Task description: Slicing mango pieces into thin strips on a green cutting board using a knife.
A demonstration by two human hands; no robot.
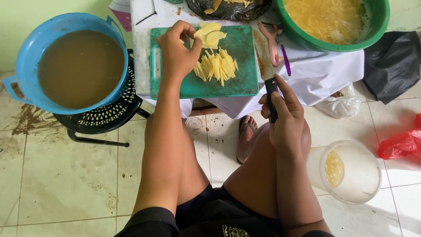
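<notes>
The step in hand looks like cutting potato into sticks. The left hand pinches the potato slices at the far edge of the green cutting board, fingers pressed together on them. The right hand has its fingers wrapped around the knife, blade resting on the worktop right of the board. Cut sticks lie mid-board. Next, I judge, the slices need stacking flat under the blade. The green basin, far right, holds sticks in water; the blue basin, left, holds murky brown water; a clear jar stands on the floor.
</notes>
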